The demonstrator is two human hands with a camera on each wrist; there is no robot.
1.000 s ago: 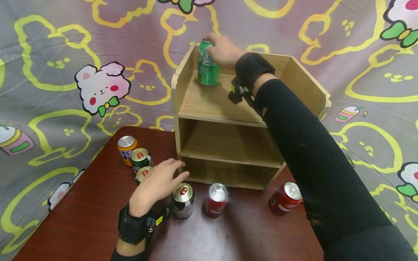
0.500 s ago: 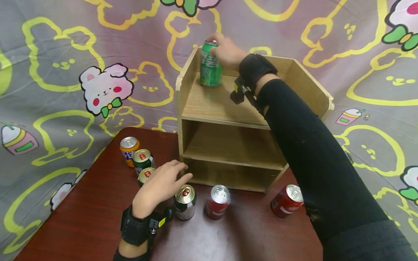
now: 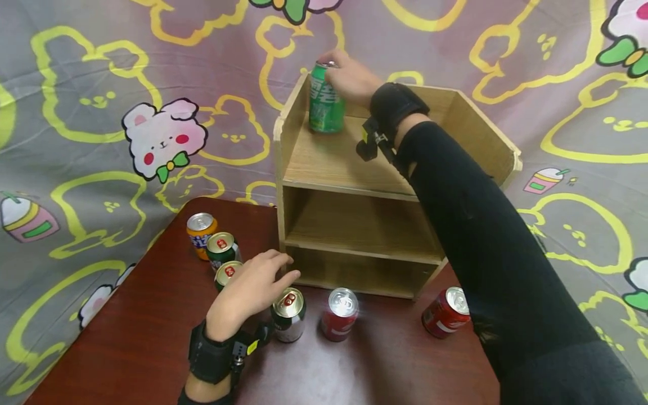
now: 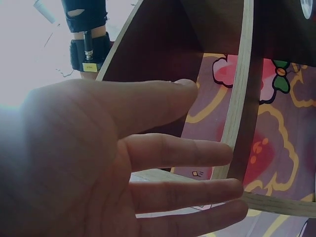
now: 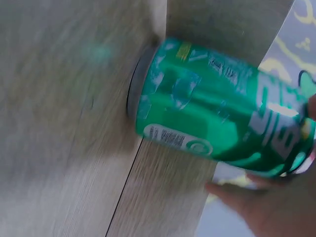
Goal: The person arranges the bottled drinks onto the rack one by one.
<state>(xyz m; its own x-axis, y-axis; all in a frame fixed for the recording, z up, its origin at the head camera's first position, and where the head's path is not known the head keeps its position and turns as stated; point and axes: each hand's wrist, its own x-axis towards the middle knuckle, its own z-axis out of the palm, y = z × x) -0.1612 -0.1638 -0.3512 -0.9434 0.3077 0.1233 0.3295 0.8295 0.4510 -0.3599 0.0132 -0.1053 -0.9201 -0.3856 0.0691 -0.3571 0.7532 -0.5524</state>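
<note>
Holding nothing with left hand [image 3: 248, 291], fingers extended and spread, near black-and-silver can [image 3: 288, 327]; touching or not, can't tell. Showing only in left wrist view: palm side of thumb and fingers, washed-out glare at left, plus round silvery edge [image 4: 308, 7] cut off in top right corner, too little to name. Gripping bright green can [image 3: 325, 108] by upper end with right hand [image 3: 350, 77], up on top level of wooden shelf [image 3: 334, 163], beside left wall [image 3: 293, 115]. Showing only in right wrist view: printed code [image 5: 173, 138] and dark base at joint of boards; resting or just above, can't tell; right hand mostly cut off and blurred at right edge. Nearest on dark red table [image 3: 126, 337]: black-and-silver can and red can [image 3: 339, 324], both upright, before shelf; second red can [image 3: 440, 316] off to right, partly behind black sleeve [image 3: 491, 253]. Over left, dark green can [image 3: 226, 273] largely hidden by left hand in head view; past it, second dark green can [image 3: 223, 247], then orange can [image 3: 199, 232], farthest back. Lower shelf levels [image 3: 354, 219] partly blocked by sleeve; behind everything, patterned cloth [image 3: 233, 62].
</note>
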